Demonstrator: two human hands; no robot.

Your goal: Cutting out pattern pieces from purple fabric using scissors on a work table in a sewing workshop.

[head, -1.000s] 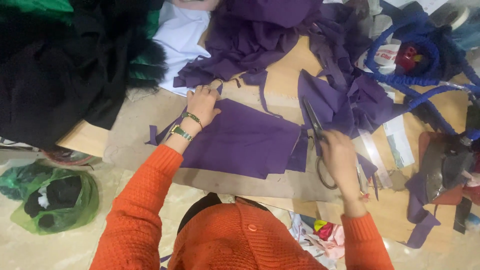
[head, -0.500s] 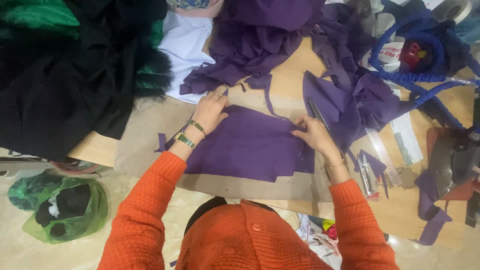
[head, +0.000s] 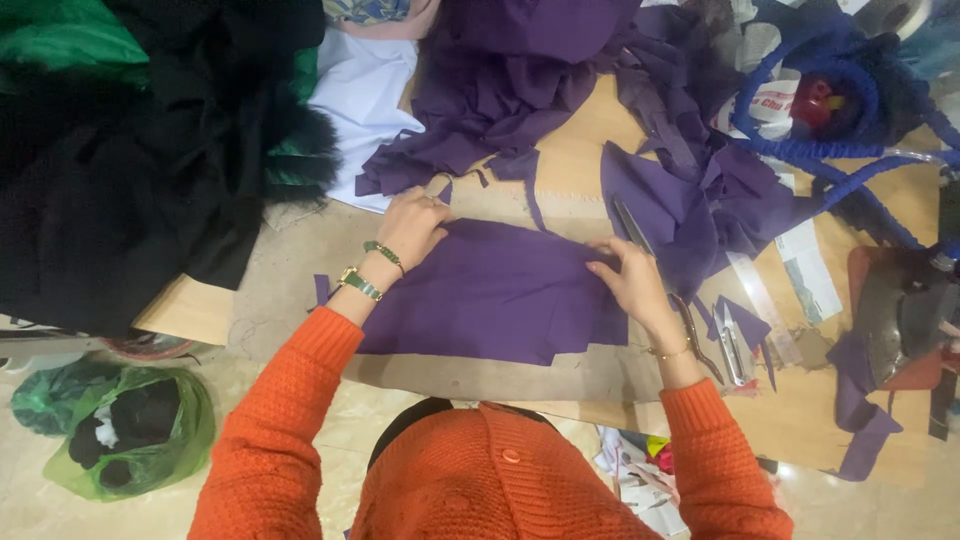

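Now | left hand flat, grip released, on purple cloth | right hand likewise, pressing edge

Two hands, the left hand and right hand, one flat purple fabric piece, one pair of scissors, one green bag.

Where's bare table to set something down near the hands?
Free: the brown paper strip left of the left hand, bordered by the black cloth pile; bare wood between the purple heap and the flat purple piece. Crowded: right of the right hand, with scissors, scraps and blue cord.
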